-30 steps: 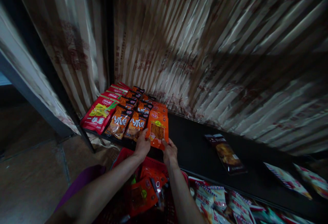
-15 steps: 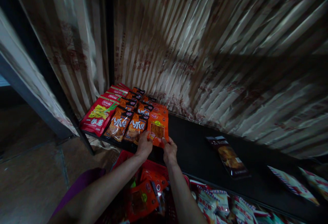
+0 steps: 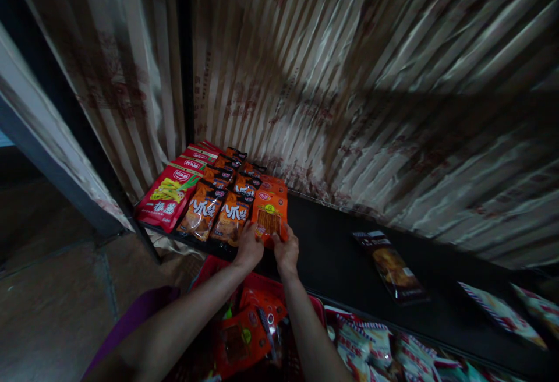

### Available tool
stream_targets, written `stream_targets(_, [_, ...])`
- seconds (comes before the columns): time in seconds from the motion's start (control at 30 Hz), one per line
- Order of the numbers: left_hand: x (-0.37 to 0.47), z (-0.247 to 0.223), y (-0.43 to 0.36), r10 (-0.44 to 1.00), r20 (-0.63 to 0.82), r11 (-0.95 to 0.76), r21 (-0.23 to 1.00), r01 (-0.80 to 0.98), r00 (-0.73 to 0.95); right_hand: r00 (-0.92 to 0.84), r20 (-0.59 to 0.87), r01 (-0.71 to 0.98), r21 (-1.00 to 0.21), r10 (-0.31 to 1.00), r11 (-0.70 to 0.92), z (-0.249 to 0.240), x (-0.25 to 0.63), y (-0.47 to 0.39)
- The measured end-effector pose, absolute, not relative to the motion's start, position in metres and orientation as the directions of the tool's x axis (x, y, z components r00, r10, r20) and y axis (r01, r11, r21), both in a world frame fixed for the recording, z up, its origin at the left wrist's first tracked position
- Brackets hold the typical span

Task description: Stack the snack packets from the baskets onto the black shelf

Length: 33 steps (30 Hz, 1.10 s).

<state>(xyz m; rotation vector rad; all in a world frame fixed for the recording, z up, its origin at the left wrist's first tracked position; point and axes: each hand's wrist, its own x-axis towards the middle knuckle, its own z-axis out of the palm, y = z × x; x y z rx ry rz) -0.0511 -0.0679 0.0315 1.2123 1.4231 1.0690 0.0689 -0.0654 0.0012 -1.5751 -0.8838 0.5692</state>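
Observation:
An orange snack packet [image 3: 271, 213] with a clear window lies at the right end of the rows on the black shelf. Its lower left corner is in my left hand [image 3: 250, 247], thumb on top. My right hand [image 3: 286, 252] grips the lower right edge, its thumb on the packet's front. Directly left of it are orange-and-black snack bags [image 3: 231, 217] in two columns. Beyond those, red snack bags [image 3: 166, 195] overlap in a row at the shelf's left end. Part of another orange packet shows behind the held one.
Below my arms, a red basket [image 3: 321, 312] holds more orange packets [image 3: 242, 341]. A brown snack bag [image 3: 391, 265] and two pale bags [image 3: 502, 315] lie farther right on the shelf [image 3: 321, 248]. Pleated curtain [image 3: 305, 79] hangs behind; a dark post stands left.
My right hand has shifted slightly up and left, its thumb now farther onto the packet's front. The packet's lower edge has moved slightly farther back; the left hand stays at its corner.

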Motion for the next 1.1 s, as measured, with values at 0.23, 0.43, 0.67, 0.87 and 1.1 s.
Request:
stream_targets(0.23, [-0.049, 0.023, -0.072, 0.998, -0.037, 0.049, 0.959, 0.278, -0.045, 0.561, 0.194, 0.517, -0.842, 0.805, -0.157, -0.001, 0.066, -0.061])
stream_targets(0.43, [-0.044, 0.014, -0.078, 0.999, 0.033, -0.033, 0.959, 0.281, 0.003, 0.562, 0.206, 0.587, -0.782, 0.801, -0.210, -0.002, 0.065, -0.063])
stream_targets(0.67, [-0.044, 0.010, -0.085, 0.988, 0.110, -0.150, 0.857, 0.494, 0.109, 0.526, 0.224, 0.722, -0.627, 0.820, -0.292, 0.007, 0.060, -0.070])
stream_targets(0.87, [-0.043, 0.006, -0.085, 0.956, 0.171, -0.290, 0.673, 0.680, 0.239, 0.480, 0.207, 0.822, -0.445, 0.852, -0.355, 0.018, 0.053, -0.078])
stream_targets(1.1, [-0.037, -0.007, -0.088, 0.930, 0.243, -0.367, 0.564, 0.739, 0.277, 0.271, 0.336, 0.924, -0.354, 0.902, -0.145, 0.027, 0.050, -0.055])
